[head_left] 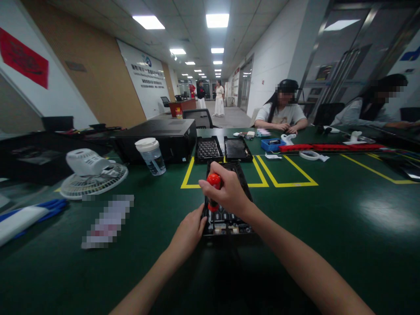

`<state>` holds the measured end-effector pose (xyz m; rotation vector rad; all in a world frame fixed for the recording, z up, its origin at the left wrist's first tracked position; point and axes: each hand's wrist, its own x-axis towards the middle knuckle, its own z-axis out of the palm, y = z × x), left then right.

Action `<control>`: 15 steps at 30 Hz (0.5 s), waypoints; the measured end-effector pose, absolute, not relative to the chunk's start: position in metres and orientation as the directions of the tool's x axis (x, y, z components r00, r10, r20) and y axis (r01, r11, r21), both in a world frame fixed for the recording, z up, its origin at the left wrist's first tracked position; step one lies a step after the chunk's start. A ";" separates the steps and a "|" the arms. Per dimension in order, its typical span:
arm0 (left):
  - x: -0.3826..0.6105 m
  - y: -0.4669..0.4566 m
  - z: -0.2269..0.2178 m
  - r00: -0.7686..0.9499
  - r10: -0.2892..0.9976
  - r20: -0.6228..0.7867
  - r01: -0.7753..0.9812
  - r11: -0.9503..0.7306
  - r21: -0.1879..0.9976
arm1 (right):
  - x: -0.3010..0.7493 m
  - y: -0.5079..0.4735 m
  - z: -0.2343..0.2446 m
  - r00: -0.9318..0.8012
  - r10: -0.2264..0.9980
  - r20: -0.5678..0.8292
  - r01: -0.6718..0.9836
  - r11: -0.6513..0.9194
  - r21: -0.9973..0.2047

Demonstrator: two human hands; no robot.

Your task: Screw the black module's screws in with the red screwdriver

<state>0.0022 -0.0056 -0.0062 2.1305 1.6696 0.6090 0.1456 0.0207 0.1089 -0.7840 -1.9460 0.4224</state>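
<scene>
A black open case (pixel 245 181) lies on the green table in front of me, with dark ribbed shapes and small pale parts in its near end. My right hand (pixel 232 192) is wrapped round the red handle of a screwdriver (pixel 214 180), held upright over the case. Where its tip meets the case I cannot make out. At the case's left edge, my left hand (pixel 189 227) grips the side, thumb near the rim and fingers along the wall.
Beyond the case stand two black trays (pixel 209 149) (pixel 236 148) within yellow tape lines. To the left are a lidded clear cup (pixel 151 157), a white fan (pixel 93 173) and a black computer case (pixel 160 138). A blue bin (pixel 273 144) sits back right, near a seated person (pixel 282 109).
</scene>
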 end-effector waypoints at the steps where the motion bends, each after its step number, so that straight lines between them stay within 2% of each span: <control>1: 0.002 -0.006 -0.006 0.205 0.973 0.109 0.817 -0.232 0.528 | 0.145 0.021 0.108 -0.344 0.683 0.645 0.315 0.731 -0.605; 9: 0.001 -0.006 -0.006 0.213 0.969 0.123 0.814 -0.246 0.526 | 0.143 0.025 0.106 -0.462 0.651 0.602 -0.029 0.667 -0.744; 13: 0.000 -0.006 -0.008 0.214 0.966 0.143 0.815 -0.257 0.520 | 0.141 0.026 0.106 -0.593 0.615 0.519 -0.292 0.437 -0.851; 15: 0.001 -0.007 -0.006 0.212 0.965 0.156 0.817 -0.263 0.513 | 0.141 0.026 0.105 -0.654 0.583 0.481 -0.367 0.311 -0.877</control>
